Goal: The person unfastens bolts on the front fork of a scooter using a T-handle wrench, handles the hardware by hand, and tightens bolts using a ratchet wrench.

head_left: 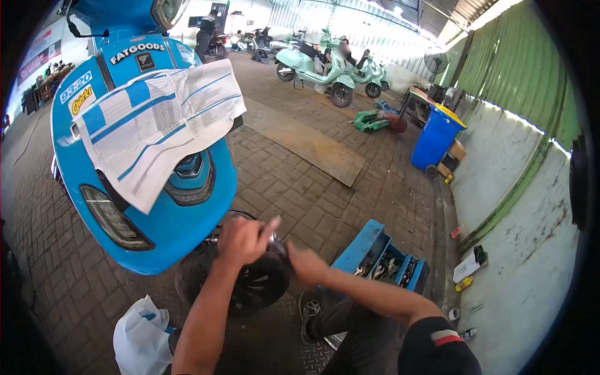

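My left hand [245, 239] is over the front wheel [259, 284] of a blue scooter [209, 169]. Its fingers curl closed, with one digit pointing up and to the right. Just right of it, my right hand [306, 264] is closed and smeared by motion. A shiny metal part [275, 242] shows between the two hands, at the top of the wheel. Whether it is a tool or part of the scooter I cannot tell. Printed paper sheets [156, 119] with blue bands lie over the scooter's front panel.
An open blue toolbox [365, 253] full of tools stands to the right of the wheel. A white plastic bag [142, 337] lies at lower left. Further off are a blue bin [431, 139], a green metal object [370, 121], a flat board [306, 145] and mint scooters [325, 67] with a person.
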`<state>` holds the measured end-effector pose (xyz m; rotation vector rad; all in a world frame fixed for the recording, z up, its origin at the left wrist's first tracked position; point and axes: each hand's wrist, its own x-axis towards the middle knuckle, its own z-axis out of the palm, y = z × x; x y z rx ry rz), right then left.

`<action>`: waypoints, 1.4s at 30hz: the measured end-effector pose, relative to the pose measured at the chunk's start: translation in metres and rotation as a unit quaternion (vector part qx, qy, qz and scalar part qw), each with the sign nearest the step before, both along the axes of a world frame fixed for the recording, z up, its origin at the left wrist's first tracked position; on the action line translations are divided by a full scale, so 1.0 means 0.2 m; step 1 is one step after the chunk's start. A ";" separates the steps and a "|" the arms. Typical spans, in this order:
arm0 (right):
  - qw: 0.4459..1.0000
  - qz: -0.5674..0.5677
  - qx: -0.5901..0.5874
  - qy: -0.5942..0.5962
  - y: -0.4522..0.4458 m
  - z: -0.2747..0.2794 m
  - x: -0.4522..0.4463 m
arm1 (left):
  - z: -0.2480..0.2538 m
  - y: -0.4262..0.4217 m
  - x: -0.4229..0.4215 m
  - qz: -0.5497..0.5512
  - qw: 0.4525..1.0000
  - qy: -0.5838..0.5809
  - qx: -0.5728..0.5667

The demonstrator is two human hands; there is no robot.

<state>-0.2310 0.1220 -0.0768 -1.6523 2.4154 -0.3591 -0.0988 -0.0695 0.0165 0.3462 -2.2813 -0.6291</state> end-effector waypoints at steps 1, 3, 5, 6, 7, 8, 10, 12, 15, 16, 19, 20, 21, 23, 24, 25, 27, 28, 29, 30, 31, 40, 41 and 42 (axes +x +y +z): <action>0.997 0.026 0.074 -0.027 0.08 0.01 0.07 | 0.02 0.00 0.02 -0.033 0.999 -0.011 0.003; 0.992 0.082 0.074 -0.068 0.16 0.23 0.20 | -0.09 -0.02 0.01 -0.053 0.998 0.043 -0.006; 0.984 0.130 0.049 -0.110 0.16 0.31 0.15 | 0.00 -0.02 0.03 -0.070 0.997 0.024 0.020; 0.990 0.123 0.037 -0.063 0.15 0.30 0.11 | 0.04 -0.01 0.04 -0.088 0.995 0.010 0.044; 0.993 0.116 0.026 -0.016 0.12 0.30 0.05 | 0.05 0.00 0.04 -0.090 0.995 0.003 0.040; 0.996 0.079 0.034 0.025 0.06 0.28 -0.04 | 0.04 0.01 0.05 -0.080 0.997 0.008 0.014; 0.996 0.038 0.047 0.062 -0.03 0.23 -0.19 | 0.04 0.06 0.05 -0.077 0.997 0.008 -0.007; 0.981 0.056 -0.124 0.135 -0.13 0.25 -0.21 | 0.07 0.07 0.05 -0.042 0.998 -0.023 -0.033; 0.997 0.038 0.015 0.063 0.00 0.16 -0.06 | 0.02 0.05 0.02 -0.028 0.995 -0.050 -0.077; 0.995 0.024 0.093 -0.020 0.05 0.21 0.07 | 0.01 0.04 0.02 -0.023 0.996 -0.048 -0.072; 0.969 0.049 0.090 -0.227 0.20 0.39 0.47 | -0.01 0.01 0.05 -0.053 0.996 -0.010 -0.068; 0.969 0.046 0.087 -0.225 0.21 0.40 0.46 | -0.01 0.01 0.04 -0.056 0.996 -0.009 -0.070; 0.957 0.066 0.082 -0.271 0.21 0.39 0.43 | -0.01 0.02 0.04 -0.054 0.997 -0.006 -0.056; 0.953 0.113 0.071 -0.272 0.20 0.25 0.32 | -0.02 0.02 0.04 -0.050 0.996 -0.008 -0.070; 0.973 0.107 0.083 -0.185 0.18 0.11 0.22 | -0.02 0.03 0.05 -0.049 0.996 -0.005 -0.071; 0.979 0.027 0.178 -0.100 0.10 0.27 0.14 | -0.02 0.03 0.06 -0.054 0.995 -0.011 -0.082; 0.987 0.062 0.001 0.147 -0.05 0.24 -0.22 | -0.02 0.04 0.07 -0.065 0.993 -0.008 -0.099; 0.966 0.096 -0.093 0.222 -0.16 0.33 -0.33 | -0.03 0.04 0.06 -0.064 0.993 -0.007 -0.102; 0.929 0.130 -0.186 0.292 -0.26 0.41 -0.39 | -0.03 0.04 0.05 -0.055 0.994 0.015 -0.090; 0.929 0.129 -0.190 0.290 -0.31 0.44 -0.40 | -0.03 0.04 0.04 -0.047 0.995 0.034 -0.076; 0.947 0.111 -0.187 0.236 -0.34 0.44 -0.40 | -0.02 0.04 0.04 -0.047 0.996 0.029 -0.076; 0.957 0.029 0.028 -0.287 0.18 0.17 0.55 | -0.07 0.01 0.03 -0.048 0.990 -0.083 -0.100; 0.935 0.041 -0.022 -0.351 0.19 0.20 0.61 | -0.14 -0.02 0.03 -0.058 0.997 -0.011 -0.047; 0.906 0.056 -0.068 -0.415 0.20 0.24 0.67 | -0.13 -0.02 0.04 -0.060 0.997 -0.018 -0.046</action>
